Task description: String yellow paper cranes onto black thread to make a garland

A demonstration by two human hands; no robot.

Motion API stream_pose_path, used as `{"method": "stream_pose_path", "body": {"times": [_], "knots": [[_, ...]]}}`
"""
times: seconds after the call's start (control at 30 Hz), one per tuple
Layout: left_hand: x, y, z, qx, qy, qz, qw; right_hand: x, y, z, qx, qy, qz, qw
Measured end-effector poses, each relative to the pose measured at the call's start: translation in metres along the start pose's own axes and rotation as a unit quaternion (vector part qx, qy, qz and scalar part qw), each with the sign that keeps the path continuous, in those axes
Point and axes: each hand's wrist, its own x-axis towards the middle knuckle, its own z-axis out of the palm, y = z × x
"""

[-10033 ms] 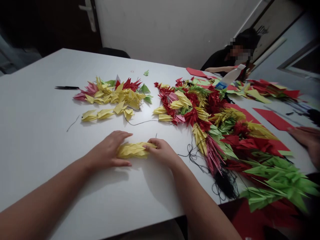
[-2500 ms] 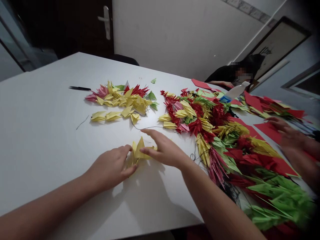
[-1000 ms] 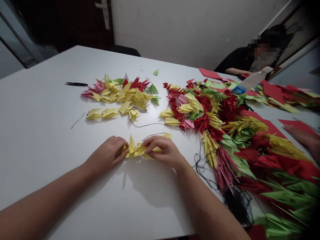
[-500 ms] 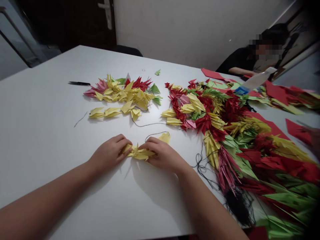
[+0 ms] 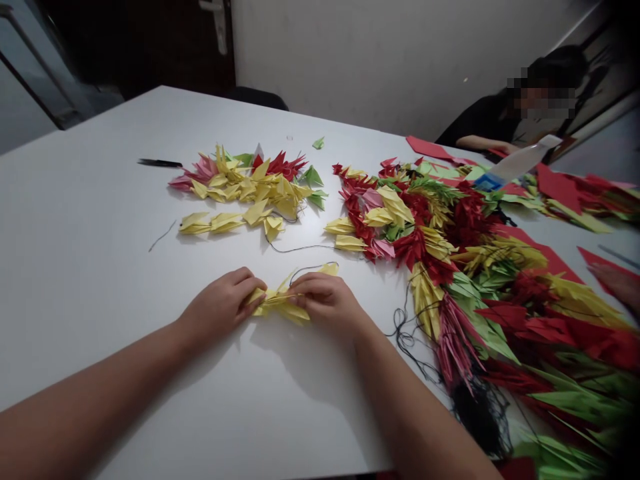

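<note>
Our left hand [image 5: 220,305]: curled, pinching one end of the yellow origami strand [image 5: 277,305].
Our right hand [image 5: 327,300]: curled, pinching its other end.
Strand: crisp, pointed folded paper, on the smooth white worktop [image 5: 100,200], between our hands.
Beyond strand: black thread [image 5: 313,268], spiky paper heap [image 5: 240,190].

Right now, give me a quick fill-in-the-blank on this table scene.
The yellow folded-paper strand lies ____ the left hand and the right hand.
The thread arcing beyond the right hand is ____.
The table beneath them is ____.
At the far side, a seated person wears a ____ top.

Missing words: between; black; white; black.
</note>
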Motion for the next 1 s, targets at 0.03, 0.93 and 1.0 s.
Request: {"method": "stream_pose_path", "body": {"times": [0.03, 0.93, 1.0], "knots": [[0.0, 0.0, 0.0, 0.0, -0.007, 0.003, 1.0, 0.0, 0.001, 0.001, -0.01, 0.017, 0.002, 1.0], [0.004, 0.0, -0.002, -0.062, -0.068, -0.025, 0.995, -0.005, -0.006, 0.008, -0.154, 0.002, 0.083, 0.985], [0.003, 0.0, -0.003, -0.067, -0.072, -0.009, 0.995, -0.005, -0.004, 0.008, -0.152, -0.011, 0.086, 0.985]]}}
